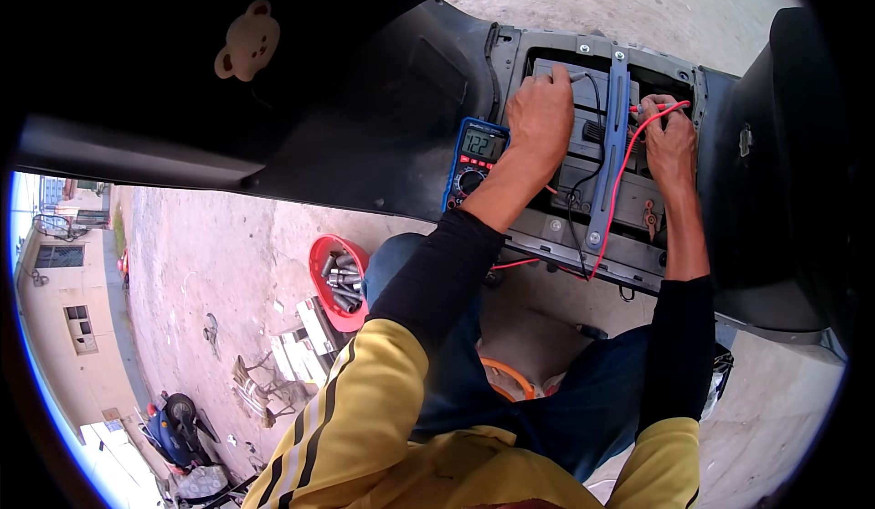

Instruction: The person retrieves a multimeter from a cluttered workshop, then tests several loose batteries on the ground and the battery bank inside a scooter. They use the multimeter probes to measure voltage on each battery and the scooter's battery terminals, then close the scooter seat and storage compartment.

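My left hand (540, 113) holds a black test probe against the top of a grey battery (583, 99) set in an open scooter compartment (547, 226). At the battery's right side, my right hand (670, 140) holds a red test probe. A red lead (620, 190) and a black lead (574, 226) run from the probes down over the compartment's edge. A blue multimeter (476, 158) with a lit display leans on the black bodywork just left of my left wrist. A blue metal strap (609, 154) crosses the battery between my hands.
Black scooter body panels (365, 117) surround the compartment. A red bowl (337, 281) with several metal sockets sits on the ground at lower left, beside wrenches (305, 336). An orange ring (510, 377) lies by my knees. A parked scooter (178, 427) and a building (64, 299) stand far left.
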### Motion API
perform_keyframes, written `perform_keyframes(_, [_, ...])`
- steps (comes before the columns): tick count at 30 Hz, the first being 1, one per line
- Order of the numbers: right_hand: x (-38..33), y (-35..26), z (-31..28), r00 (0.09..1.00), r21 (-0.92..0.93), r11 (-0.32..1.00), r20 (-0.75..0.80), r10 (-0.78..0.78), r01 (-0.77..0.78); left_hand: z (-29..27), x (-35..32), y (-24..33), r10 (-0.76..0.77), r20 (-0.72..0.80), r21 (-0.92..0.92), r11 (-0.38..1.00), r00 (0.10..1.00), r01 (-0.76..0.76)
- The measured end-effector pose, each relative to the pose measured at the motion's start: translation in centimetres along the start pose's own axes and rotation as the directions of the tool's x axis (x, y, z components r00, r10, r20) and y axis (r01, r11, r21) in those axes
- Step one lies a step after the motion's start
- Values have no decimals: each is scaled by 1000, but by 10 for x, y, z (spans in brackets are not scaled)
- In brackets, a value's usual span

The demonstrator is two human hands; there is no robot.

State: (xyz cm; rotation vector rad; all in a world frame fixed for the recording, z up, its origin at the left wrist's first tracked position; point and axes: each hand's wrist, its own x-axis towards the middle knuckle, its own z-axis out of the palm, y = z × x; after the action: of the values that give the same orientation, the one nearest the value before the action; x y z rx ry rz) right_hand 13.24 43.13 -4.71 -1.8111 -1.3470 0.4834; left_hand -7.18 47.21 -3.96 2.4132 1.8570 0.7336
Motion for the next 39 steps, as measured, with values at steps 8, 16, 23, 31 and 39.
perform_keyframes(8, [0, 1, 1, 1000, -19, 1000, -4, -7, 7, 1, -1, 0, 20, 2, -28, 999, 1000, -19])
perform_keyframes(16, [-3, 2, 4, 1000, 0, 1000, -8, -21, 21, -2, -2, 0, 7, 25, -36, 999, 1000, -6])
perform_keyframes(23, [-7, -5, -1, 1000, 13, 1000, -6, -22, 22, -2, -1, -1, 28, 20, -46, 999, 999, -27])
perform_keyframes(31, [-10, -6, -7, 992, 298, 948, -18, 125, -114, -41, 15, -17, -126, 96, -423, 893, 987, 155])
perform_keyframes(39, [-22, -15, -35, 985, 338, 928, -19, 173, -157, -55, 11, -18, -145, 182, -409, 888, 973, 209])
